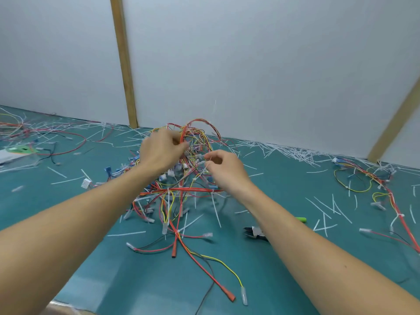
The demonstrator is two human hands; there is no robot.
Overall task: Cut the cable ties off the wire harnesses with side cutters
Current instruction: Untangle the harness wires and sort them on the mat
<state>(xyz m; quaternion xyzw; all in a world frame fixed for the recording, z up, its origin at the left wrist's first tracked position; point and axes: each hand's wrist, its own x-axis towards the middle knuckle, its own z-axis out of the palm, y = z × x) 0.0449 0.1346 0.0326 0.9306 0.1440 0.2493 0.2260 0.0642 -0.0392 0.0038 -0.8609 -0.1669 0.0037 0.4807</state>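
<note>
A tangled wire harness (181, 192) of red, yellow and black wires with white cable ties is lifted off the teal table (136, 280) in the middle of the view. My left hand (161, 151) grips a bunch of its red and yellow wires near the top. My right hand (225, 169) pinches a thin white cable tie (205, 163) on the harness just to the right of the left hand. The side cutters (254, 233) lie on the table under my right forearm, with a green handle tip (301, 219) showing beyond it.
Cut white tie pieces (327, 210) litter the table, thickest along the white back wall (250, 64). Another harness (372, 180) lies at the right and loose wires (45, 137) at the far left. Wooden posts (123, 64) stand against the wall.
</note>
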